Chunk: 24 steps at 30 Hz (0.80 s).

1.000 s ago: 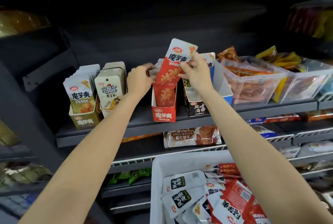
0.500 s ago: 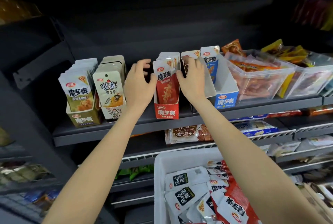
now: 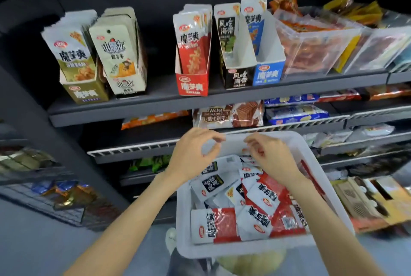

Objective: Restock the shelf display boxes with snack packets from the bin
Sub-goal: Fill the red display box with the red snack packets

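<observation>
Both hands hover over the far end of the white bin (image 3: 329,189), fingers loosely curled and holding nothing: the left hand (image 3: 193,158) just above the black-labelled packets, the right hand (image 3: 270,159) over the red packets (image 3: 270,189). The packets lie mixed and overlapping, so a hasty grab could lift 2 at once or the wrong flavour. On the shelf, the red display box (image 3: 193,84) looks packed; forcing more in may buckle packets.

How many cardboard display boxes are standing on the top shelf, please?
5, all in one row: the olive box at the far left, the cream box beside it, then the red box, the black box and the blue box. None appears hidden.
</observation>
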Each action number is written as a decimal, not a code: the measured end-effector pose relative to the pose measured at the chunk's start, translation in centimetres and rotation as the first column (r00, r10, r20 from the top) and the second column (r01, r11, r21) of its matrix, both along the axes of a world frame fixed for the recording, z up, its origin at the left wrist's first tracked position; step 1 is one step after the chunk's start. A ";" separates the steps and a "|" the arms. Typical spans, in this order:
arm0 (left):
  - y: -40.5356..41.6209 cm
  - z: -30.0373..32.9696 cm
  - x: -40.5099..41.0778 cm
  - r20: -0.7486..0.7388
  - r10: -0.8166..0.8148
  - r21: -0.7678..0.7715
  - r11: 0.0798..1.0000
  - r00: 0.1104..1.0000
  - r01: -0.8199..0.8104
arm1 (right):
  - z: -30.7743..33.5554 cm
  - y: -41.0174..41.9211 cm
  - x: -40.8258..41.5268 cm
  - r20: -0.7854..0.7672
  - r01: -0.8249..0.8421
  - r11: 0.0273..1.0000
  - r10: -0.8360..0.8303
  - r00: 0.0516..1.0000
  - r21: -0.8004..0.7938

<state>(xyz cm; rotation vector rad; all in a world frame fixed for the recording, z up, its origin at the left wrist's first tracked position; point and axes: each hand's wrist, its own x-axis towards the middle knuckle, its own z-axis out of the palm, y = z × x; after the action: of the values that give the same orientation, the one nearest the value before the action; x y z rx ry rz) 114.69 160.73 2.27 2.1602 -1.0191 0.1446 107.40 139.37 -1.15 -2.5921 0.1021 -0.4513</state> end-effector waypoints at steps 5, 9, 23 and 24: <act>-0.7 -3.9 -1.9 -0.270 -0.031 0.376 0.917 0.962 0.134 | -3.5 -2.0 -3.2 -0.416 -0.216 0.964 0.133 0.899 -0.157; -0.9 -5.8 -3.6 -0.403 -0.076 0.588 0.742 0.912 0.321 | -3.8 -3.0 -5.1 -0.686 -0.392 0.912 0.208 0.697 -0.123; 0.4 -6.4 -5.2 -0.326 0.045 0.591 0.789 0.944 0.167 | -3.1 -4.7 -7.1 -0.584 -0.264 0.963 0.190 0.789 -0.044; 0.6 -6.2 -5.0 -0.329 0.077 0.565 0.815 0.941 0.131 | -2.9 -4.6 -7.3 -0.561 -0.246 0.968 0.181 0.808 -0.043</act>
<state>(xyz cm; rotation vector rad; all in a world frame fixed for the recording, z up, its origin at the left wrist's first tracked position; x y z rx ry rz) 109.67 161.32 -3.94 2.5843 -0.9688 -0.6202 100.14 134.74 -4.04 -2.7243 -0.0234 0.4039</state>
